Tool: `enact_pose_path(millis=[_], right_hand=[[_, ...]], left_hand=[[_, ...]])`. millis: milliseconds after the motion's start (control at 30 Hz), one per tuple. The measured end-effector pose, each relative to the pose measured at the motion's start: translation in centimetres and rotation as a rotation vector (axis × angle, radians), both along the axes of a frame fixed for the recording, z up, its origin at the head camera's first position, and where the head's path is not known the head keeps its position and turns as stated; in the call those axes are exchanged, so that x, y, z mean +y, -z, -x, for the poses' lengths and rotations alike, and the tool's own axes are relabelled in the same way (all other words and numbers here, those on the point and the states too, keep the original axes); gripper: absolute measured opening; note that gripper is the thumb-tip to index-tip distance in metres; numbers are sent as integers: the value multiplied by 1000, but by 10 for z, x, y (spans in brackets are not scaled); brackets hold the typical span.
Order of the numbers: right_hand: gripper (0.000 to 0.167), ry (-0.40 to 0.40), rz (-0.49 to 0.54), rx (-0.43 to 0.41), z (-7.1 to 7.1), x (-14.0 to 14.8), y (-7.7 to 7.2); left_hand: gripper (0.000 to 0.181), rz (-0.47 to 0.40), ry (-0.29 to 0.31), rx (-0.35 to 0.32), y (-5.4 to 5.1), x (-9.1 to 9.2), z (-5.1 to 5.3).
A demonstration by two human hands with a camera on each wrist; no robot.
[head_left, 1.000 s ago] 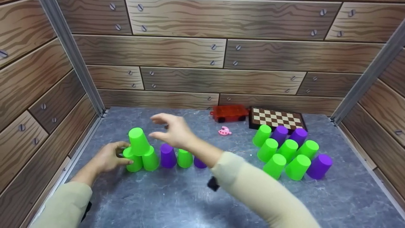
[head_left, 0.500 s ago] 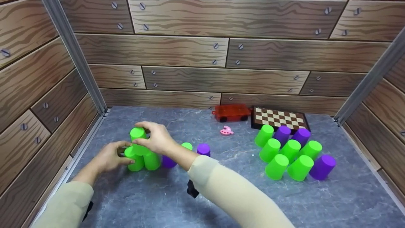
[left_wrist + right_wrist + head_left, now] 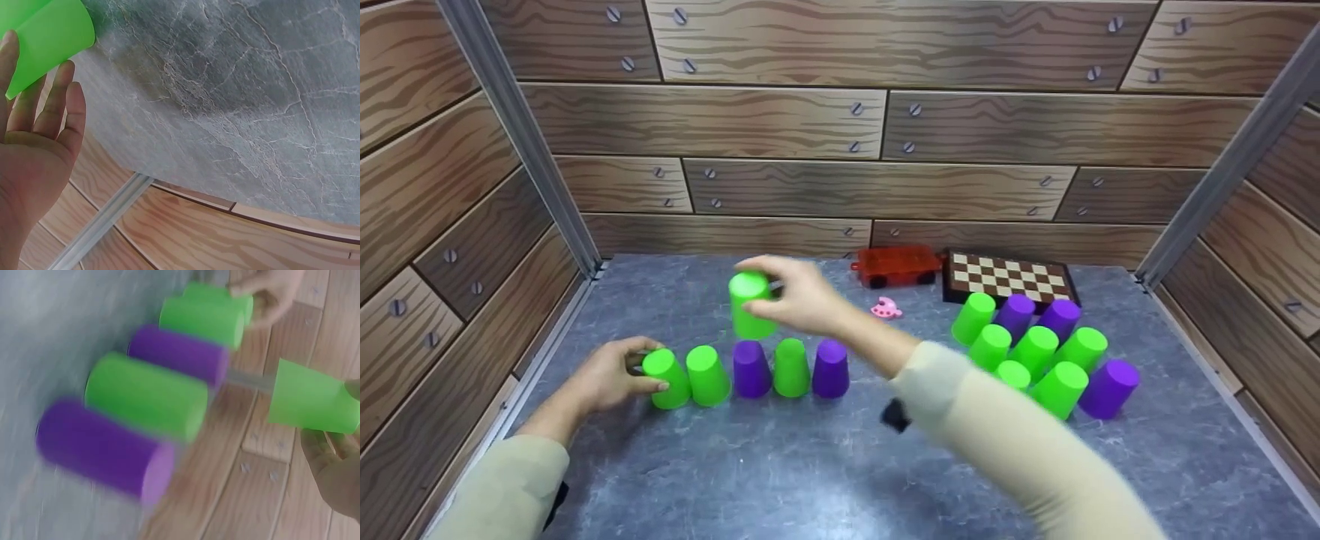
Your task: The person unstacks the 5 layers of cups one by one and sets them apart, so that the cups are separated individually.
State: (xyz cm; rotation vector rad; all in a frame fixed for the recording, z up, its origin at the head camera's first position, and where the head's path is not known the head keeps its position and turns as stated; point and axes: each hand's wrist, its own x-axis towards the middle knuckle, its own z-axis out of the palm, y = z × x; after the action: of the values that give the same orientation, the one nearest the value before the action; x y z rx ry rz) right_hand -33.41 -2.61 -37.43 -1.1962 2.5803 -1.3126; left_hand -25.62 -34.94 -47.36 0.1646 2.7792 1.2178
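Note:
In the head view my right hand (image 3: 799,296) grips a green cup (image 3: 752,307) by its sides, held in the air above and behind a row of upside-down cups. The row runs from a green cup (image 3: 668,379) at the left through a second green cup (image 3: 709,376), a purple cup (image 3: 752,370) and a green cup (image 3: 792,368) to a purple cup (image 3: 831,369). My left hand (image 3: 604,381) is curved round the leftmost green cup, fingers and thumb at its sides. The right wrist view shows the lifted cup (image 3: 312,399) apart from the row.
Several green and purple cups stand upside down in a group at the right, one of them purple (image 3: 1110,389). Behind them lie a checkered board (image 3: 1009,277), a red toy cart (image 3: 897,266) and a small pink toy (image 3: 886,308). Wood-patterned walls (image 3: 780,124) enclose the tabletop.
My right hand has taken hold of the green cup that stood on the two leftmost cups and has lifted it off, up and to the right. My left hand has stayed by the leftmost cup.

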Motion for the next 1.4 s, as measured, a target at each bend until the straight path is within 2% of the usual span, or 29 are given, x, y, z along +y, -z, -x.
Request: enact_pose_path(millis=[133, 267, 433, 633, 1000, 1400], right_hand=[[53, 43, -12, -6, 13, 47, -8], [53, 111, -45, -31, 26, 94, -10], [51, 194, -86, -36, 40, 143, -5], [50, 230, -147, -53, 49, 185, 6], [53, 263, -263, -76, 62, 233, 34], [51, 283, -311, -62, 71, 241, 55]], left_hand=[[52, 6, 5, 1, -1, -1, 0], [51, 2, 8, 5, -1, -1, 0], [51, -8, 6, 3, 0, -1, 0], [50, 3, 1, 2, 3, -3, -1], [52, -9, 11, -8, 2, 1, 1], [54, -3, 14, -3, 1, -1, 2]])
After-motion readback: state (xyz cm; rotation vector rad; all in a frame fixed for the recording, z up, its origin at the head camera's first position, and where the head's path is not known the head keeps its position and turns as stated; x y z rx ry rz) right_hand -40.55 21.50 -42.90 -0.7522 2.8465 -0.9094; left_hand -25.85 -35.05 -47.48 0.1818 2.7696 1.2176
